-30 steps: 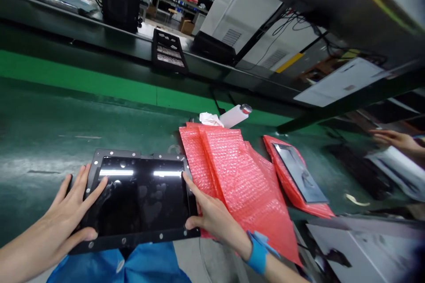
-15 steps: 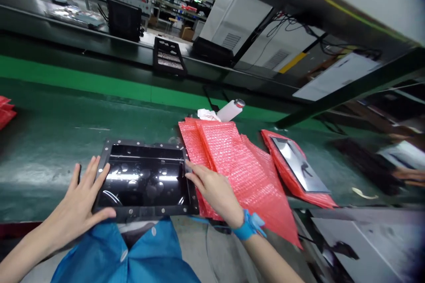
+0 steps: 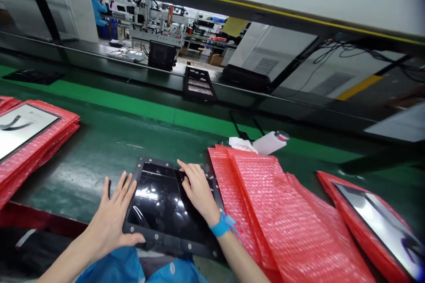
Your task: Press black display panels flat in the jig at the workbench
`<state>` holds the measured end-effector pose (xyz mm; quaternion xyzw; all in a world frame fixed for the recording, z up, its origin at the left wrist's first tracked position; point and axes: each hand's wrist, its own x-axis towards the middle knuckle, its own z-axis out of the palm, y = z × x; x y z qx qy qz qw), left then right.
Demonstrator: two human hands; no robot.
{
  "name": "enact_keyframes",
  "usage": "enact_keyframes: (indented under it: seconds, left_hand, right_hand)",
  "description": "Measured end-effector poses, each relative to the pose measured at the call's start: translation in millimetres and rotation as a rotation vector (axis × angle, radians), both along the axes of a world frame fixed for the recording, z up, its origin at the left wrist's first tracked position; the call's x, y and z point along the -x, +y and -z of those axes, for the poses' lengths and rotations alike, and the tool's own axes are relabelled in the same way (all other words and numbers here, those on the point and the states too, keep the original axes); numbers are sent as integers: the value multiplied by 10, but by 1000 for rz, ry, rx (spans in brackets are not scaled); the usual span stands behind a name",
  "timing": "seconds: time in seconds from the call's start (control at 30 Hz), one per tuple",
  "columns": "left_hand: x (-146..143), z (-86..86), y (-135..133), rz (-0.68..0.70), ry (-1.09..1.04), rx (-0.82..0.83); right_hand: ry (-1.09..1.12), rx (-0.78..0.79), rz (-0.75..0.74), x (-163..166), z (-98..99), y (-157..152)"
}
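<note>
Steadying a framed black screen [image 3: 162, 208] at the bench's [image 3: 99, 154] near edge.
Rests left hand [image 3: 111, 214] spread open, right hand [image 3: 201, 190] across the top, cannot tell if pinching; looks already framed, cannot judge remaining work.

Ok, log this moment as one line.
left hand: at frame edge | right hand: over screen | red wrap: right of frame

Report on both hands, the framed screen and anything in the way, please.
Left hand spread at left edge of framed screen; right hand over its far right part, contact unclear. Screen lying on green bench. Red bubble wrap close along its right side.
</note>
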<state>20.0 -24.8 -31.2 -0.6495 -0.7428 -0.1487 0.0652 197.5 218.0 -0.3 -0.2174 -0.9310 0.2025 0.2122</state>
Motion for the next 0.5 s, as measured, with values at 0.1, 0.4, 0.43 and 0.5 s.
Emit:
enact_keyframes:
  seconds: [0.1, 0.4, 0.43, 0.5]
  left_hand:
    - [23, -27, -22, 17, -54, 21]
    - [-86, 24, 101, -37, -435, -250]
    - [-113, -7, 130, -35, -525, -268]
    - [-148, -141, 208, -19, -721, -273]
  right_hand:
    - [52, 32, 6, 21, -77, 43]
    - [59, 281, -140, -156, -788, 48]
    - [88, 291, -143, -207, -872, 43]
    - [169, 234, -111, -325, -1036, 18]
